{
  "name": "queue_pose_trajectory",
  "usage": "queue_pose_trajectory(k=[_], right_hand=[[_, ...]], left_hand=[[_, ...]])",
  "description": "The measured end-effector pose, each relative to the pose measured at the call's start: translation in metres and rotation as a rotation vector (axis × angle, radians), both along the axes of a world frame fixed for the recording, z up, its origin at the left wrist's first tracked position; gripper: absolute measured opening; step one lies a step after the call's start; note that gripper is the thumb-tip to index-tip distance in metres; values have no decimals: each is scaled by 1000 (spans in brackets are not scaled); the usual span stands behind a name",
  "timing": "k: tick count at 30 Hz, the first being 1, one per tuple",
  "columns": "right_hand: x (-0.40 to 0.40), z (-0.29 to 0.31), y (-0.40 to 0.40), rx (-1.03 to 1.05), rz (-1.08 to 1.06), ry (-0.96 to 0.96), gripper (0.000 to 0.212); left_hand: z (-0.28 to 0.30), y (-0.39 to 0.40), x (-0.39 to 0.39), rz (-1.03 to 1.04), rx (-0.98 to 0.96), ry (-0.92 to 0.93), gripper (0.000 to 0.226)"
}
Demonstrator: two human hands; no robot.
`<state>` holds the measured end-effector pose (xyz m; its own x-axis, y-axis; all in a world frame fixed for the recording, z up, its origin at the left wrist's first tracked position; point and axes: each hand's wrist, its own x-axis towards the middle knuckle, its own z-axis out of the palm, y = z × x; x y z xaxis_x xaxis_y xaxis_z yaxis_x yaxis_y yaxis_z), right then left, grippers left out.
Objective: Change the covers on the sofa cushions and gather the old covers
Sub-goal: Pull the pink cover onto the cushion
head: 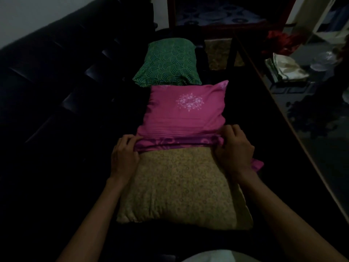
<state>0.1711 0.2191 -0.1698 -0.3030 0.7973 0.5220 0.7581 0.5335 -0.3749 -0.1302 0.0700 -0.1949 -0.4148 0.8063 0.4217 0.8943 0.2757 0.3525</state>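
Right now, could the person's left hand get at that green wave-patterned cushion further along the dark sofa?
Probably not without letting go: the left hand grips the pink cover's bunched edge, and the half-covered yellow-brown patterned cushion lies between it and the green cushion. Nothing else blocks the way.

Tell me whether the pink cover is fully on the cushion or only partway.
Partway. The pink cover wraps only the far half; its bunched edge crosses the middle, where the left hand and right hand grip it. The yellow patterned cushion is bare nearer.

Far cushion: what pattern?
Green cover with lighter scalloped wave lines, seen in the head view.
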Motion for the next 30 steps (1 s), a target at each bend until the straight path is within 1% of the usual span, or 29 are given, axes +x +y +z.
queue_pose_trajectory(k=[2, 4, 6, 8, 10, 11, 12, 14, 16, 17, 18, 19, 20, 22, 23, 26, 28, 30], right_hand=[[6, -4, 4, -160, -98, 8, 38], [16, -8, 3, -218, -157, -38, 40], [25, -14, 1, -307, -191, -83, 38], [31, -18, -1, -471, -210, -76, 41], [32, -20, -1, -637, -189, 30, 46], [30, -19, -2, -669, -159, 92, 44], [27, -17, -2, -658, -121, 148, 37], [18, -5, 5, -584, -64, 250, 23], [12, 19, 16, -532, -49, 311, 22], [10, 33, 23, -493, -63, 308, 26], [11, 46, 30, -448, -89, 281, 31], [13, 58, 35, -401, -127, 240, 34], [18, 67, 36, -350, -156, 197, 36], [28, 76, 29, -219, -180, 97, 42], [33, 75, 21, -166, -167, 38, 46], [52, 53, 0, -83, -73, -105, 45], [71, 34, -15, -65, 11, -117, 43], [93, 15, -29, -11, 56, -95, 46]], left_hand=[[-6, 0, -3, 20, -46, -90, 67], [-13, 0, -4, 31, -56, -176, 71], [-14, 0, -4, 40, -36, -268, 70], [-14, -2, -2, 50, -29, -380, 58], [-16, -3, -1, 98, -117, -570, 41], [-17, -3, -1, 127, -153, -655, 32], [-14, -2, -1, 145, -144, -711, 25], [4, 9, 0, 159, -19, -795, 17], [45, 22, 8, 144, 91, -849, 17], [66, 28, 10, 117, 104, -838, 18], [83, 32, 13, 105, 77, -785, 25], [97, 35, 16, 114, 40, -681, 35], [107, 34, 19, 155, -7, -520, 40], [114, 27, 31, 245, -42, -150, 30], [111, 22, 39, 237, -10, -43, 26], [77, 5, 65, 60, 35, 65, 29], [47, -16, 74, -41, 25, 85, 31], [23, -40, 69, -87, 57, 110, 31]])
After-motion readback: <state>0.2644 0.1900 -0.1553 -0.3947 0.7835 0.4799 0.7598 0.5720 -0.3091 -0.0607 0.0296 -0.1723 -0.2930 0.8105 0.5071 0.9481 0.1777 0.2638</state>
